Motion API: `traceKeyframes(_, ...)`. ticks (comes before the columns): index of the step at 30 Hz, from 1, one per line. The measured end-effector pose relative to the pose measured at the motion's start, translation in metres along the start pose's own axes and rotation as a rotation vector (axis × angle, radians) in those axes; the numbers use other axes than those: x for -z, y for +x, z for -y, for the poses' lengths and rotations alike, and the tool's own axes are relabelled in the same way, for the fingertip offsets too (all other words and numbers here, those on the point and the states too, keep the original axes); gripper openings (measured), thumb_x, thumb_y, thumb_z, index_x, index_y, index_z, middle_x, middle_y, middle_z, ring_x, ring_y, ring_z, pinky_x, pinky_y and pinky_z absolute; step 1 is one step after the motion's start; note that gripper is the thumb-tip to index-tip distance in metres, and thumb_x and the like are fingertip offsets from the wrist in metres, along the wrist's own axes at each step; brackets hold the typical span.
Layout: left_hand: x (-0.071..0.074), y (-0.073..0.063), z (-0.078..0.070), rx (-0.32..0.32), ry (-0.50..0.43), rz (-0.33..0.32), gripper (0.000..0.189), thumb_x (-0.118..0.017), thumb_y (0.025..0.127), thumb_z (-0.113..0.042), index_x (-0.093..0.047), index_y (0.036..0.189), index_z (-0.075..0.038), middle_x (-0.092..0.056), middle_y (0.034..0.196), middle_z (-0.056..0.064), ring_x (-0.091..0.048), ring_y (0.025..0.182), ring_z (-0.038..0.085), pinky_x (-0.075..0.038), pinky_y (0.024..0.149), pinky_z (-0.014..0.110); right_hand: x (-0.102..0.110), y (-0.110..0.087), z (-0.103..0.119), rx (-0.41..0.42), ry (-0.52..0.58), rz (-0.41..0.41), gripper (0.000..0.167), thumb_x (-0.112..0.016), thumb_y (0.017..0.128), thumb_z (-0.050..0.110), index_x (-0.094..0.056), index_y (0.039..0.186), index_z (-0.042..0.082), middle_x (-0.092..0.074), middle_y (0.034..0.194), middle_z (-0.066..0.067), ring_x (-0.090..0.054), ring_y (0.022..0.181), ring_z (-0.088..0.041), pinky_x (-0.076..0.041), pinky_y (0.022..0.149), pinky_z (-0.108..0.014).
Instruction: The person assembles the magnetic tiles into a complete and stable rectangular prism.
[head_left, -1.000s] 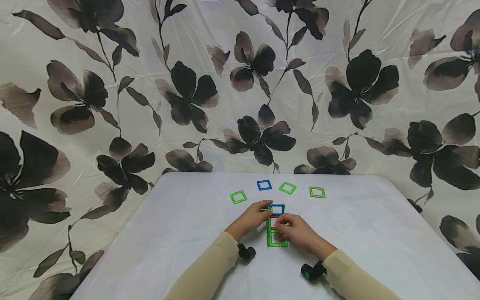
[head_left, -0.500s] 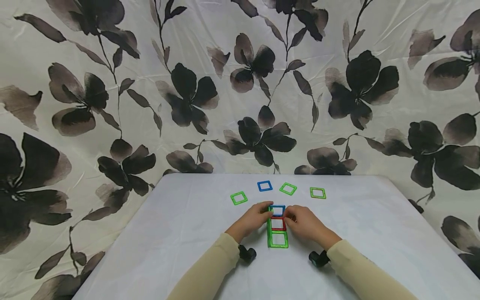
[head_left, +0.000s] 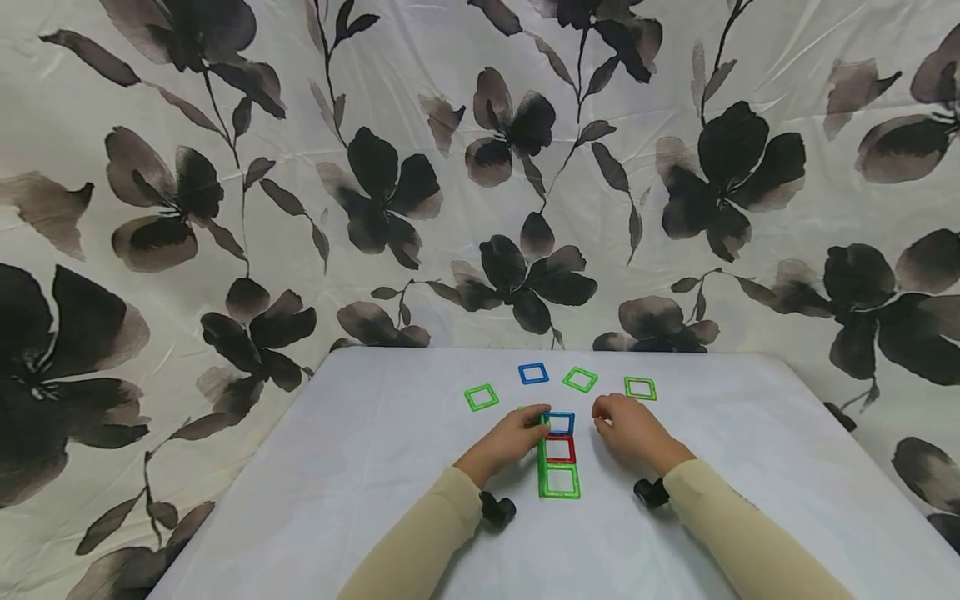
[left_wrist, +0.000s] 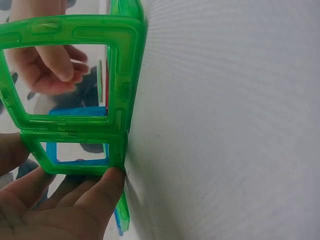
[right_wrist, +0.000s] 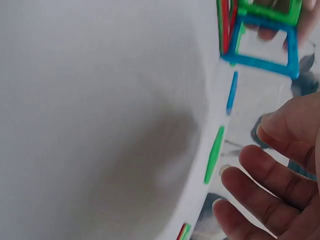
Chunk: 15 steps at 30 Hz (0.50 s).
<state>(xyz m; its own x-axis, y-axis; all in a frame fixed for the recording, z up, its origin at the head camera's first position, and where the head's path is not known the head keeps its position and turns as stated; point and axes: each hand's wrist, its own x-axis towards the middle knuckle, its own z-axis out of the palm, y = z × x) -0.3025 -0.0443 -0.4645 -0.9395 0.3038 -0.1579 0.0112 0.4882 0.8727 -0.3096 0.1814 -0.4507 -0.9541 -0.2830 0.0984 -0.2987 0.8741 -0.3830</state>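
Observation:
Open-centred square magnetic tiles form a small structure in the head view: a blue tile (head_left: 573,424) at the far end, a red tile (head_left: 574,450) in the middle, a green tile (head_left: 561,497) nearest, and green tiles along the left side. My left hand (head_left: 510,442) grips the far left end of it. The left wrist view shows its thumb and fingers about a lower green tile (left_wrist: 82,169), below a larger green tile (left_wrist: 126,75). My right hand (head_left: 636,429) hovers to the right, apart from the structure, fingers loosely bent and holding nothing.
Loose tiles lie at the back of the white table (head_left: 360,467): a green tile (head_left: 478,387) at left, a blue tile (head_left: 532,365), another green tile (head_left: 587,372), and a green-edged tile (head_left: 641,379) beyond my right hand. A floral cloth (head_left: 450,292) hangs behind the table.
My right hand has left the structure, moving right and away toward the back tiles. My left hand has kept its grip at the far left end, and the tiles stay in place.

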Motion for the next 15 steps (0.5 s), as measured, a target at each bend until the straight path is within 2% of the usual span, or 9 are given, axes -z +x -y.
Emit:
traceKeyframes(8, -0.001, -0.001, 0.001, 0.005, 0.005, -0.002, 0.047, -0.056, 0.098, -0.030, -0.048, 0.144, -0.027, -0.047, 0.148, 0.006, -0.046, 0.132, 0.026, -0.041, 0.108, 0.051, 0.001, 0.012, -0.018, -0.053, -0.041, 0.010, 0.017, -0.061, 0.092, 0.015, -0.065, 0.107, 0.008, -0.064, 0.106, -0.010, -0.060, 0.101, -0.027, -0.050, 0.091, -0.049)
traceKeyframes(15, 0.000, 0.001, 0.002, 0.004, -0.007, -0.002, 0.045, -0.056, 0.098, -0.028, -0.049, 0.143, -0.028, -0.046, 0.149, 0.005, -0.043, 0.136, 0.029, -0.037, 0.111, 0.054, 0.000, 0.019, -0.033, -0.095, -0.016, -0.006, 0.022, -0.058, 0.093, 0.015, -0.063, 0.112, 0.007, -0.060, 0.127, -0.018, -0.052, 0.124, -0.037, -0.042, 0.104, -0.057)
